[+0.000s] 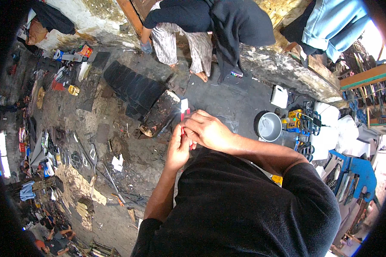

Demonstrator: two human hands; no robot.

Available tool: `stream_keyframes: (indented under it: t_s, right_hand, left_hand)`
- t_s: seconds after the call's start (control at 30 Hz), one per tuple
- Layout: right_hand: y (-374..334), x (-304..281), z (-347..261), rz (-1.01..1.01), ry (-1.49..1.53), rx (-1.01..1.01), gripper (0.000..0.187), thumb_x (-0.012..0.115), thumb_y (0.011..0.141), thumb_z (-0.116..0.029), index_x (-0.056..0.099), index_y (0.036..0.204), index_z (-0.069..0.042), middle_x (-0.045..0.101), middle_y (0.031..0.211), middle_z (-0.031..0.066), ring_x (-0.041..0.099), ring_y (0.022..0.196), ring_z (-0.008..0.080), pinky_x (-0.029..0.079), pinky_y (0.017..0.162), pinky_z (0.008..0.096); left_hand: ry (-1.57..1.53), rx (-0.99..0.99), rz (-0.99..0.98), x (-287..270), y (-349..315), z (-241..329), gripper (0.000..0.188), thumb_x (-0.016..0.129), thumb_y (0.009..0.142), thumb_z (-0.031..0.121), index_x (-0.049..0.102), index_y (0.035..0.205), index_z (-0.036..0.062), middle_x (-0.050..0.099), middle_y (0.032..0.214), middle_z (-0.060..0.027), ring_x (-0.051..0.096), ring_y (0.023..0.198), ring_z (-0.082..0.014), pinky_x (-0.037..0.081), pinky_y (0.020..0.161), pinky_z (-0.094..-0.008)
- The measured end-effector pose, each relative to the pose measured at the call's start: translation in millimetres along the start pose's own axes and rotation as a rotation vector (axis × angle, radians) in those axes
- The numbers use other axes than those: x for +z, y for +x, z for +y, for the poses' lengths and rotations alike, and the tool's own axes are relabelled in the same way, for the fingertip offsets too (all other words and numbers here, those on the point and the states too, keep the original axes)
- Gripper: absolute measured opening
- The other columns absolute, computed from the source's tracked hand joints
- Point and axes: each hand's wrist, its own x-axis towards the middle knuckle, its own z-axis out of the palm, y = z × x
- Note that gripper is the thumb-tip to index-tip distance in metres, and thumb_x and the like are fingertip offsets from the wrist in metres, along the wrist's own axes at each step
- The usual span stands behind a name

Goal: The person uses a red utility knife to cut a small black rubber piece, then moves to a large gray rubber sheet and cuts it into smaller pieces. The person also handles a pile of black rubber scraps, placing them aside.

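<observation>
In front of my chest, both hands meet around a slim red strip-like thing (182, 116) with a bright white flat end sticking up; its exact kind is too small to tell. My left hand (177, 149) is closed on its lower part, with red showing between the fingers. From the right, my right hand (208, 130) comes across, its fingers closed on the same thing and touching the left thumb. Part of the red thing is hidden by the fingers. Just beyond my hands, a worn block (159, 112) sits on the floor, beside a black padded piece (133, 88).
A person in patterned trousers (165, 40) is at the wall ahead. To the right stand a grey pot (269, 127), a white jug (279, 97) and a blue metal machine (360, 175). Scraps, tools and a sandal (92, 153) litter the floor at left.
</observation>
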Motion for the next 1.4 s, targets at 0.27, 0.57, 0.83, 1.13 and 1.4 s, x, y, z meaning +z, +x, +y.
stream_keyframes:
  t_s: [0.27, 0.57, 0.83, 1.13, 1.4]
  right_hand:
    - [1, 1, 1, -0.023, 0.038, 0.014, 0.016, 0.065, 0.085, -0.014, 0.061, 0.096, -0.004, 0.061, 0.095, 0.0112, 0.059, 0.092, 0.032, 0.052, 0.082, 0.0422]
    - [1, 5, 3, -0.03, 0.032, 0.0, 0.016, 0.065, 0.085, -0.014, 0.062, 0.098, -0.005, 0.06, 0.093, 0.011, 0.059, 0.092, 0.0317, 0.051, 0.081, 0.0417]
    - [2, 7, 2, -0.031, -0.022, 0.014, 0.02, 0.066, 0.085, -0.017, 0.061, 0.1, -0.005, 0.06, 0.096, 0.011, 0.059, 0.096, 0.0322, 0.052, 0.083, 0.0427]
    - [4, 4, -3, -0.02, -0.04, 0.006, 0.02, 0.066, 0.086, -0.018, 0.061, 0.101, -0.005, 0.059, 0.098, 0.012, 0.059, 0.097, 0.0326, 0.053, 0.082, 0.0433]
    - [0, 13, -13, -0.017, 0.024, 0.293, 0.025, 0.066, 0.088, -0.018, 0.059, 0.106, -0.003, 0.06, 0.098, 0.0208, 0.063, 0.093, 0.0417, 0.054, 0.079, 0.0486]
  left_hand:
    - [-0.009, -0.002, 0.001, -4, -1, -5, 0.027, 0.039, 0.105, 0.004, 0.045, 0.13, 0.0033, 0.051, 0.085, -0.0018, 0.05, 0.071, -0.0089, 0.046, 0.064, -0.0247]
    - [0.022, 0.006, 0.026, -4, -2, -1, 0.024, 0.04, 0.105, 0.005, 0.046, 0.129, 0.0029, 0.051, 0.085, -0.0017, 0.049, 0.071, -0.0086, 0.045, 0.064, -0.0242]
    - [0.012, 0.028, 0.034, -5, 1, 3, 0.015, 0.042, 0.105, 0.005, 0.048, 0.118, 0.0035, 0.05, 0.082, -0.0007, 0.048, 0.069, -0.0078, 0.043, 0.061, -0.0235]
    - [0.054, 0.043, 0.035, -5, 0, 7, 0.017, 0.041, 0.106, 0.008, 0.047, 0.122, 0.004, 0.05, 0.081, 0.0001, 0.048, 0.067, -0.0074, 0.043, 0.06, -0.0225]
    - [0.16, 0.087, 0.041, -8, -1, -4, 0.032, 0.04, 0.108, 0.009, 0.041, 0.138, 0.0007, 0.048, 0.081, 0.0003, 0.047, 0.067, -0.0075, 0.043, 0.062, -0.0238]
